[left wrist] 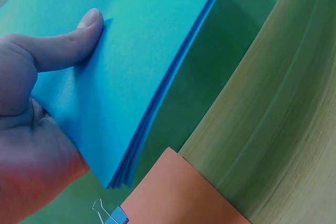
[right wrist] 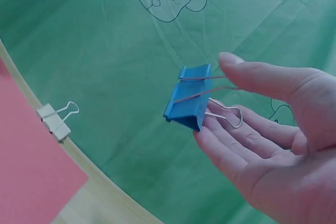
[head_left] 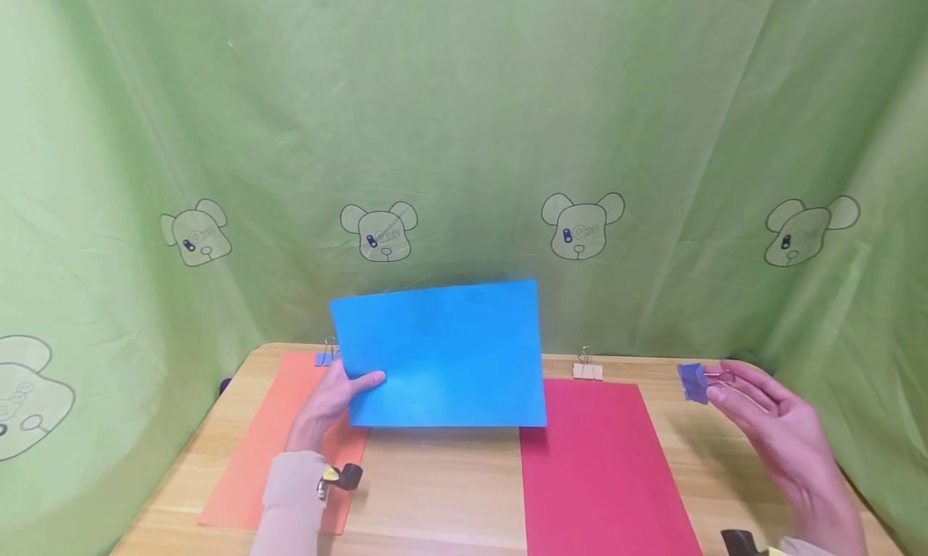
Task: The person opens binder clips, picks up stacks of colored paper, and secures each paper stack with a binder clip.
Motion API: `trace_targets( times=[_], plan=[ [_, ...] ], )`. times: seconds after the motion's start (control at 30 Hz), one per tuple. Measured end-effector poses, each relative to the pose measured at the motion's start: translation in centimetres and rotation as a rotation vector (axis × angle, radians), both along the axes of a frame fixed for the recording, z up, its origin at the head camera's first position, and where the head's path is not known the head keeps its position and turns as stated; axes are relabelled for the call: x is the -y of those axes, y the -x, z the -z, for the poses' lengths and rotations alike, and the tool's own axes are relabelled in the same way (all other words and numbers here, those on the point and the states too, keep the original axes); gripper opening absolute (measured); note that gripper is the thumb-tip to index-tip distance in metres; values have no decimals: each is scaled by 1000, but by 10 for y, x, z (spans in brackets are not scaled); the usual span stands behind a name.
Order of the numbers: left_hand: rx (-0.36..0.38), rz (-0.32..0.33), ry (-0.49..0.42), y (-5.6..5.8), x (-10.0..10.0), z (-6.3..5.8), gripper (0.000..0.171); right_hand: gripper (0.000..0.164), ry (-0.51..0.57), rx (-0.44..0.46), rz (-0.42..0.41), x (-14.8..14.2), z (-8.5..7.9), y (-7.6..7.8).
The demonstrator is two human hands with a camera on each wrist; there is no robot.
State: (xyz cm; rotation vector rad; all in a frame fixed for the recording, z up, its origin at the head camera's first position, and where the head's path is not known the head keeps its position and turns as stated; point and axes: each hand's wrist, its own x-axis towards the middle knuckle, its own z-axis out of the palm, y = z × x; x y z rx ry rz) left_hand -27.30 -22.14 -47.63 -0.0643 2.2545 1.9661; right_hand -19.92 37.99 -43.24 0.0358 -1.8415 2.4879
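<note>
My left hand (head_left: pixel 333 399) grips a stack of blue paper (head_left: pixel 449 354) by its left edge, thumb flat on the front face. In the left wrist view the sheets of the stack (left wrist: pixel 142 77) fan slightly apart at one edge; the fingers behind them are mostly hidden. The stack is tilted up above the table. Off to the right, my right hand (head_left: pixel 783 427) holds a blue binder clip (right wrist: pixel 189 95) between thumb and fingers, near its wire handles. The clip is in the air, apart from the paper, its jaws together.
Orange paper (head_left: pixel 254 451) lies on the wooden table (head_left: pixel 442 491) at left with a blue binder clip (head_left: pixel 324 359) at its far edge. Red paper (head_left: pixel 602 467) lies at right, with a white binder clip (head_left: pixel 587 371) at its far end. A green curtain (head_left: pixel 464 137) surrounds the table.
</note>
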Motion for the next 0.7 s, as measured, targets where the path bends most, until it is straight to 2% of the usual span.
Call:
trace_targets(
  times=[0.17,0.27,0.37,0.5,0.7],
  plan=[
    [-23,64,-67,3,-3,2,67,46,287,-47,-102,1,1,4],
    [-46,105,-68,5,-6,2,64,46,412,-56,-154,1,1,5],
    [-56,116,-55,5,-8,2,70,45,419,-76,-177,3,2,5],
    [-48,119,-64,6,-10,3,75,44,352,-95,-184,6,2,5],
    [-71,134,-33,5,-12,4,61,42,315,-112,-175,9,2,5]
  ],
)
